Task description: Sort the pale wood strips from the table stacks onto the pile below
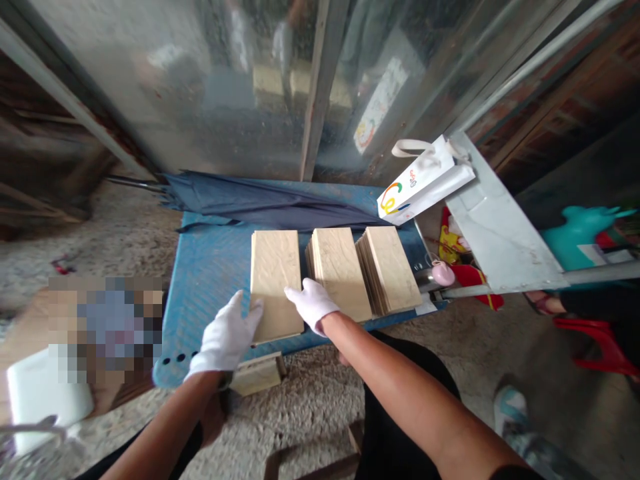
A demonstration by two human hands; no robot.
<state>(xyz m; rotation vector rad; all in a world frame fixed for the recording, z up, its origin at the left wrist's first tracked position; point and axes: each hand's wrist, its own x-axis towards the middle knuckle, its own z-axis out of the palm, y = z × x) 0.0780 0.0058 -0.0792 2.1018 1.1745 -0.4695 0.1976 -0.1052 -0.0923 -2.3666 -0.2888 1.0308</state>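
Note:
Three stacks of thin pale wooden boards stand side by side on a blue table. Against the lower left edge of the left stack is my left hand, in a white glove, its thumb and forefinger spread apart. My right hand, gloved too, lies at that stack's right edge, beside the middle stack. Its thumb reaches over the top board and the fingers are apart, with some of them hidden. The right stack is untouched.
A folded dark umbrella lies along the table's back, below a glass window. To the right are a white paper bag, a pink-topped bottle and a pale panel. A red stool and a person's shoe stand beyond.

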